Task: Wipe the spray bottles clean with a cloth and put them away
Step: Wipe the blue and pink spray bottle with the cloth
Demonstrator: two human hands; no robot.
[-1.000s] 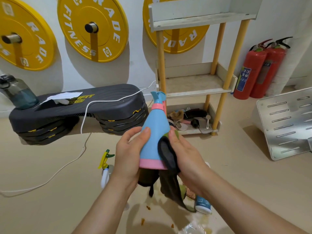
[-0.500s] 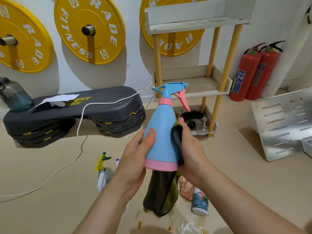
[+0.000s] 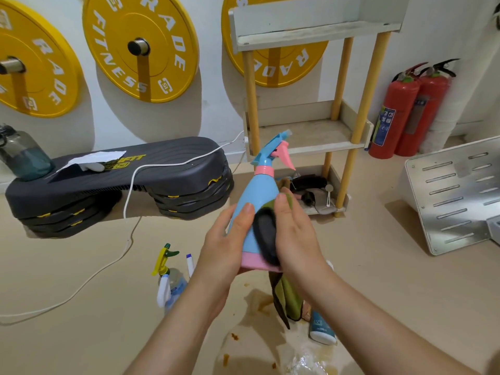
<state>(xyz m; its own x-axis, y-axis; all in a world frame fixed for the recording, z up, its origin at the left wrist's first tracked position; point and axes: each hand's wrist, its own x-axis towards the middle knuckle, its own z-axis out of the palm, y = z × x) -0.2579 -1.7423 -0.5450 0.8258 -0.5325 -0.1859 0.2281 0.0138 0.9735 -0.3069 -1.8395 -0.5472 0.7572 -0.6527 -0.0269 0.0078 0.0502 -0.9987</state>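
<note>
The left hand [image 3: 224, 247] grips the lower body of the blue bottle [image 3: 258, 196], thumb laid up its front; its fingers pass behind and are hidden. The right hand [image 3: 296, 234] curls over a cloth [image 3: 266, 236] and presses it to the bottle's right side, so that flank and part of the pink base band cannot be seen. The bottle is held in the air above the floor, leaning slightly right; it is a smooth plastic cone with a pink collar and pink trigger, its blue spray head blurred. The cloth is soft, dark on one face and olive on the other; its tail hangs limp below the base.

On the floor a second bottle [image 3: 169, 280], clear-bodied with a yellow trigger, stands half hidden behind the left forearm; a teal container [image 3: 322, 331] with a white end shows only in part, behind the cloth's tail and the right forearm. Brown stains [image 3: 259, 303] lie between them; crinkled clear plastic [image 3: 305, 361] is cut off by the bottom edge.

Farther out sits a dark ribbed step platform [image 3: 121, 174] with a white cable [image 3: 130, 196] draped over it; a wooden shelf rack [image 3: 308, 136] on round yellow posts has its top cut off. Yellow weight plates [image 3: 140, 47] hang on the wall; a slotted metal panel [image 3: 454, 196] runs off the right edge.
</note>
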